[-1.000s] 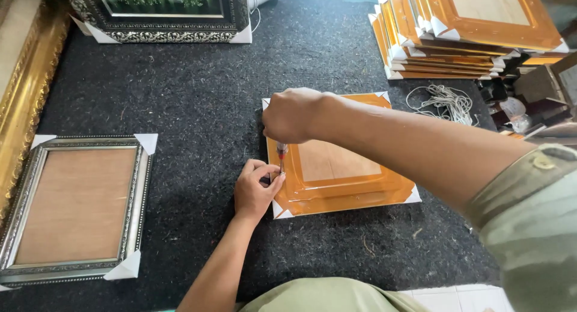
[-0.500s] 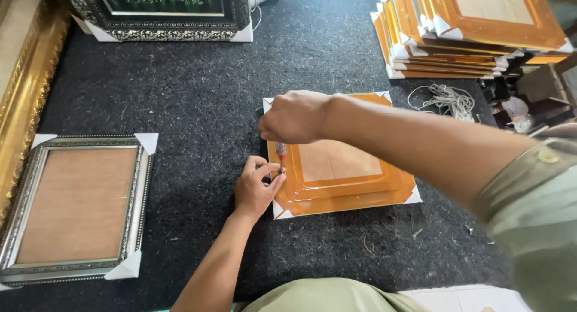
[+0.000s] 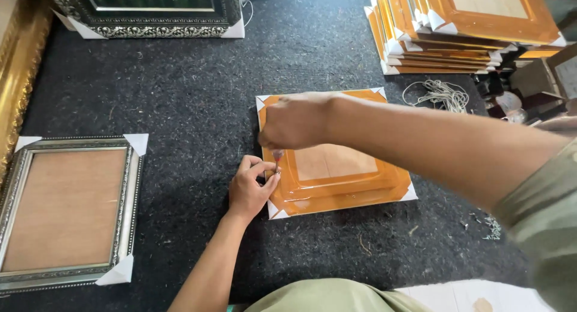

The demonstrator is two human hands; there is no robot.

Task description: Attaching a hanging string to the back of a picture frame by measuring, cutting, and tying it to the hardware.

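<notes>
Reaching right hand [image 3: 296,121] over orange frame [image 3: 342,168]

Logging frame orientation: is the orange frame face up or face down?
Face down: the orange frame shows its plain backing board, lying flat.

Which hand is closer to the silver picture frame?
Left. The left hand rests at the orange frame's left edge, on the silver frame's side; the right hand is above the orange frame, farther away.
</notes>
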